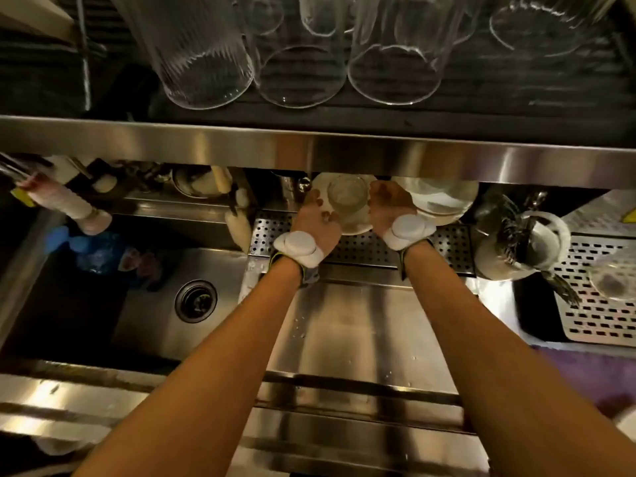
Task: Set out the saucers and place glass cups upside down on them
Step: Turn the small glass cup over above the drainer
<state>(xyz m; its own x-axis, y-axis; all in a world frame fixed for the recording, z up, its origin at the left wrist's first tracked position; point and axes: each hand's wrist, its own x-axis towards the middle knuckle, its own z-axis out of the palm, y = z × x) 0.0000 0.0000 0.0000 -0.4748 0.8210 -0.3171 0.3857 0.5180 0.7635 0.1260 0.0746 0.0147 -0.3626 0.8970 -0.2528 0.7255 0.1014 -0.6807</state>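
While lowering the glass cup [347,198] onto the saucer [356,226], best to keep it mouth-down and level, centred over the saucer's middle so the rim lands all at once rather than on one edge. Worth easing it down slowly, since glass on ceramic chips readily and the overhanging steel shelf edge [309,149] leaves little headroom. Better to let go only once the cup sits flat and stops rocking.

Left hand [315,223] cupped against the cup's left side, fingers [312,197] curled part way, neither spread flat nor clenched; appears to touch both cup and saucer edge, though exact contact hard to tell under the shelf. Right hand [389,208] mirrored on the cup's right side, likewise half-curled around the glass, fingertips hidden. Cup held between both palms, just above or on the saucer, over the perforated drain tray [364,247]. More saucers [444,204] stacked just to the right; spare glasses [303,74] on the shelf above.
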